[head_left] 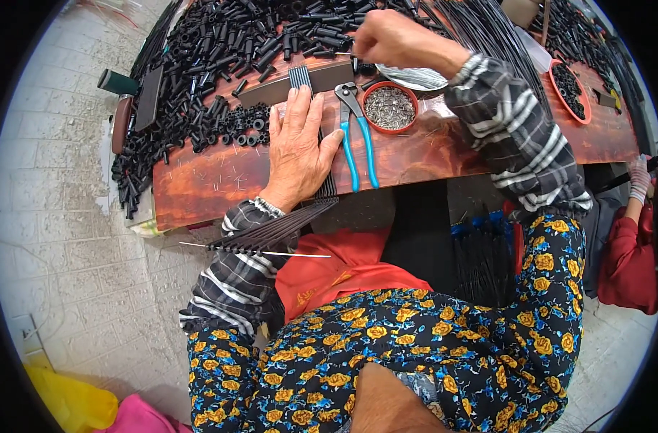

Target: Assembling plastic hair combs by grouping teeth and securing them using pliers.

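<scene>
My left hand (296, 141) lies flat with its fingers stretched over a row of thin black rods (321, 189) at the table's front edge. Their far ends show beyond my fingertips, against a brown block (329, 78). Toward me the rods fan out over my left forearm, with a thin white rod (296, 254) across their near ends. My right hand (390, 40) is raised at the back, fingers closed on a thin pin (345, 53). Between my hands lie blue-handled pliers (359, 141). Beside them a red bowl (390, 130) holds small metal pieces.
Black plastic tubes (228, 54) and rings (251, 130) heap over the left and back of the wooden table (415, 166). Long black rods (495, 43) lie at the back right, near a red dish (568, 90). Another person's gloved hand (638, 177) shows at far right.
</scene>
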